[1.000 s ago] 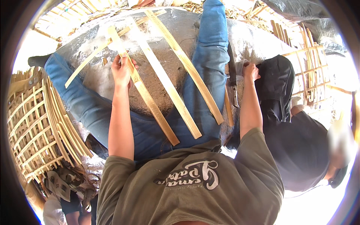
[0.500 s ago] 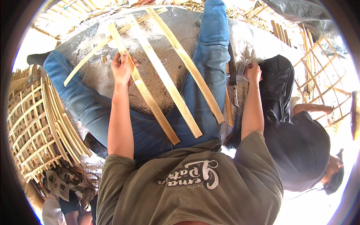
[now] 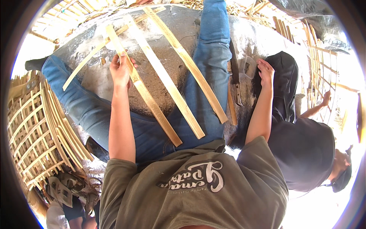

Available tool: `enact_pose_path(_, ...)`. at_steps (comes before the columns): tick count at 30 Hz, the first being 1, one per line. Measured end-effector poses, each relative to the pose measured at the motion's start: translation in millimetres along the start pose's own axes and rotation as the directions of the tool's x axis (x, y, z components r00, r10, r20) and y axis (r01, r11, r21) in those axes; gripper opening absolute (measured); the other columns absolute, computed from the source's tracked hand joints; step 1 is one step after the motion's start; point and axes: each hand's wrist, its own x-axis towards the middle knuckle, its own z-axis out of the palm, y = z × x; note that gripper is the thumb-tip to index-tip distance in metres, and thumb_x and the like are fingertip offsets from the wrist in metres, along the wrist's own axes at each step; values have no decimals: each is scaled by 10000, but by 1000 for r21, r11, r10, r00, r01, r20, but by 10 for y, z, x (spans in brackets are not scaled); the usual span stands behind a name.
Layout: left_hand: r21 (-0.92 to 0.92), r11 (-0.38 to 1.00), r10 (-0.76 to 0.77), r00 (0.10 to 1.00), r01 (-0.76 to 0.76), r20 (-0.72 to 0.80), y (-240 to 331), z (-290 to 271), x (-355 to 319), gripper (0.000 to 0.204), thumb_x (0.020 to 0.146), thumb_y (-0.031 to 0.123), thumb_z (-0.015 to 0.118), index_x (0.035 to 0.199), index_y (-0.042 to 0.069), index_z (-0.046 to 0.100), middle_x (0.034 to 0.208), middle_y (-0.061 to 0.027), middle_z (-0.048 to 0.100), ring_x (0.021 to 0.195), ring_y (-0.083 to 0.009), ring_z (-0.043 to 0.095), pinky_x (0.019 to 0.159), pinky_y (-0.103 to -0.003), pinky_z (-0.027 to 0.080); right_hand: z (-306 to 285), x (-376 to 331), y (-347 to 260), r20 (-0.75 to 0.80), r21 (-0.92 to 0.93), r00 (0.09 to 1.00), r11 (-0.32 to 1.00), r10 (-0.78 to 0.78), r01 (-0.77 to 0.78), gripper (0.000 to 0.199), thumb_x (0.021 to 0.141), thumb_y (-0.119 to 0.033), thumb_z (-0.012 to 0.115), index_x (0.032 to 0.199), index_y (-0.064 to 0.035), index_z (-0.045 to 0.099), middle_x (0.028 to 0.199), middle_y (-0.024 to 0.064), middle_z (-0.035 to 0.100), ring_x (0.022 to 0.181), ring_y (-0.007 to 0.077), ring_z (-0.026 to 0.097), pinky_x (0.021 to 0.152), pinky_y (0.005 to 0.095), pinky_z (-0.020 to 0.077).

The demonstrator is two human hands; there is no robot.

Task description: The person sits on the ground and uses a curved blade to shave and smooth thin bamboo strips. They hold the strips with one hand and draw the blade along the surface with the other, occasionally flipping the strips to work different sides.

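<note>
My left hand (image 3: 121, 71) grips the leftmost bamboo strip (image 3: 146, 97), thumb on top, near where it crosses a curved bamboo strip (image 3: 82, 70). Two more strips, a pale middle strip (image 3: 167, 80) and a right strip (image 3: 190, 66), slant alongside across my lap, their far ends over the same curved piece. My right hand (image 3: 266, 72) is raised beside a small clear plastic container (image 3: 249, 65), its fingers pressed together. Whatever those fingertips may hold is too small to make out. Left of the container lies a large knife (image 3: 237, 91) with its handle toward me.
A short wooden piece (image 3: 231, 108) lies beside the knife. At the left stand woven bamboo panels (image 3: 32, 133) and stacked strips (image 3: 63, 118). Close on my right sits another person (image 3: 301, 152) in black, one arm reaching to a bamboo lattice (image 3: 324, 68).
My right hand has come off the plastic container and shifted right. My left hand keeps its grip on the strip. The neighbour's arm and the lattice have moved.
</note>
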Motion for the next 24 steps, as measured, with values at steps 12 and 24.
enact_pose_path(12,3,1000,-5,1000,5,-13,-17,4,-2,246,1029,178,585,1165,-26,575,768,-105,634,636,-176,651,549,-330,588,595,-3,-598,101,100,924,928,-368,359,219,920,-81,710,1114,21,717,978,102,755,894,168,700,838,281,529)
enact_pose_path(24,-26,998,-54,998,53,-23,136,50,-85,230,1046,165,534,1136,-46,559,696,-101,634,565,-157,614,516,-319,542,3111,-1351,-2347,544,127,428,574,-722,809,142,928,-122,727,1047,-46,718,990,69,764,913,123,716,828,244,569)
